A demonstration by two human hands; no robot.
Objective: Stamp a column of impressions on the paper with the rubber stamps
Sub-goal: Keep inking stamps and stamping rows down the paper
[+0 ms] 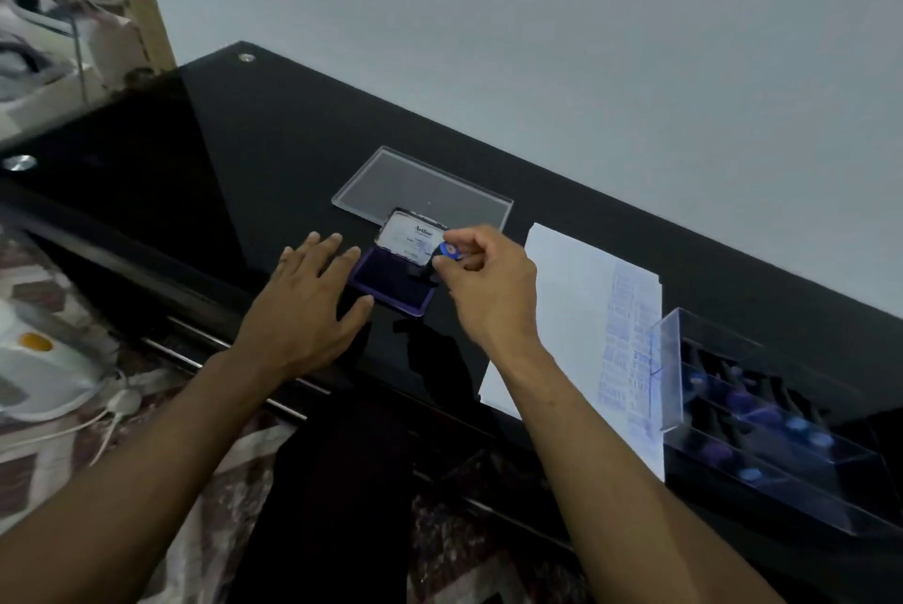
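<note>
Your right hand [488,281] pinches a rubber stamp [442,259] by its blue-capped handle, base down on the open ink pad [391,285]. Looks like the inking step.

Your left hand [308,305] lies flat with fingers straight, steadying the pad's near-left edge on the black table [244,153].

The paper [571,290] sits just right of the pad. A column of blue impressions [628,349] already runs most of its length along the right side, so probably few are left.

More stamps wait in the clear box [762,417] beside the paper.
</note>
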